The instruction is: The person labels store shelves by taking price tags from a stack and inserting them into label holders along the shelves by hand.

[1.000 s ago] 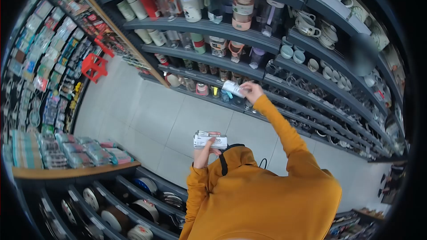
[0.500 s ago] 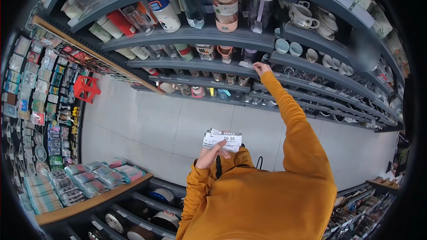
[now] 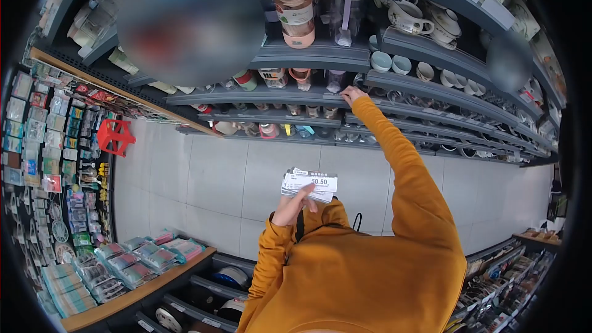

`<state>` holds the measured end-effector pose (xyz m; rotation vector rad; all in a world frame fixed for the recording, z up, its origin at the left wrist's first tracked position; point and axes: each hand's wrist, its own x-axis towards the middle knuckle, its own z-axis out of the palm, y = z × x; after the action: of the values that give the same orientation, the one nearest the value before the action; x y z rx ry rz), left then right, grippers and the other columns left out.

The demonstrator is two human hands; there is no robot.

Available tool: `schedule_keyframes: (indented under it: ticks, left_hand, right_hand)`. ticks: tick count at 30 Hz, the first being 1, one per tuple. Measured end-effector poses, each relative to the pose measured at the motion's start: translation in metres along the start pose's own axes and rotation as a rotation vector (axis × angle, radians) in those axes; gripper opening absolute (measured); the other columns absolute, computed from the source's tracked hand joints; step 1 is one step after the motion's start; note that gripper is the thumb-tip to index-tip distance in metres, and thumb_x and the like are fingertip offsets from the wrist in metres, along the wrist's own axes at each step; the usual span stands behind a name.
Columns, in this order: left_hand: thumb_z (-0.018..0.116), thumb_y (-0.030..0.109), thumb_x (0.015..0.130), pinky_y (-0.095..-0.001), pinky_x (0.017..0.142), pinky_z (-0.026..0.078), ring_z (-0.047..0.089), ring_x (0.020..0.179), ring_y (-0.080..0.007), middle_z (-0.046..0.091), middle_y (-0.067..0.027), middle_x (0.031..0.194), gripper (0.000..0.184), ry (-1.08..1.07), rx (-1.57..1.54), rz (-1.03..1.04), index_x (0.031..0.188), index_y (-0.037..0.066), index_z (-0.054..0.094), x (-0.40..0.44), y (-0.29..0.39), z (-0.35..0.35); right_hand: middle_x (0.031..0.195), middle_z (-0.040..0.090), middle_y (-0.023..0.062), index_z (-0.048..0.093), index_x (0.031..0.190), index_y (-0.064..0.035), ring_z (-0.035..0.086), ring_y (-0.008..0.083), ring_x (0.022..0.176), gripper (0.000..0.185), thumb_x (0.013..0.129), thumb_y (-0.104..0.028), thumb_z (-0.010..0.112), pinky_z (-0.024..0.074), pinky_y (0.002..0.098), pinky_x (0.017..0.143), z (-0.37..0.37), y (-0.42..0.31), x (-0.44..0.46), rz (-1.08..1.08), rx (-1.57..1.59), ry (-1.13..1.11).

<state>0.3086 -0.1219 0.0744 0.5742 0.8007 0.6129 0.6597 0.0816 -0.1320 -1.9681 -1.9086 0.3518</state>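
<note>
Pale grey tiled floor (image 3: 216, 172), store aisle. Red stool (image 3: 115, 137) on floor, left side. Dark shelf unit with wooden edge (image 3: 142, 288), lower left.

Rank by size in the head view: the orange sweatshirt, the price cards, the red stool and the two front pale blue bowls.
Largest to smallest:
1. Orange sweatshirt
2. Price cards in the left hand
3. Red stool
4. Left front bowl and right front bowl: too alike to rank
</note>
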Motion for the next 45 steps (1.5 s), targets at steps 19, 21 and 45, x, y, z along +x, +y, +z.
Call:
schedule_keyframes:
  ticks: [19,21,45]
  left_hand:
    - [0.055,0.01,0.094,-0.0276,0.05,0.048,0.06,0.052,-0.0186,0.064,-0.0142,0.087,0.024,-0.017,0.153,0.369,0.112,-0.006,0.053,-0.048,0.067,0.017]
    - [0.055,0.009,0.094,-0.0273,0.049,0.048,0.059,0.053,-0.0181,0.064,-0.0145,0.089,0.029,-0.069,0.146,0.378,0.119,-0.005,0.051,-0.058,0.067,0.012]
    - [0.058,0.013,0.093,-0.0265,0.049,0.048,0.059,0.053,-0.017,0.065,-0.0115,0.085,0.022,-0.187,0.07,0.42,0.106,-0.005,0.059,-0.23,0.048,-0.113]
  right_hand:
    - [0.085,0.062,0.0066,0.061,0.099,0.0022,0.058,0.0087,0.077,0.014,0.093,-0.01,0.059,0.0484,0.0234,0.069,-0.197,-0.278,-0.186,-0.091,1.318,-0.086]
    - [0.085,0.064,0.0055,0.062,0.095,0.0022,0.059,0.0073,0.078,0.013,0.087,-0.007,0.067,0.0481,0.0213,0.068,-0.203,-0.295,-0.2,-0.102,1.235,-0.022]
    - [0.082,0.065,0.0032,0.065,0.091,0.0014,0.059,0.0064,0.073,0.016,0.089,-0.014,0.066,0.0474,0.0206,0.067,-0.153,-0.478,-0.326,-0.006,1.035,0.026]
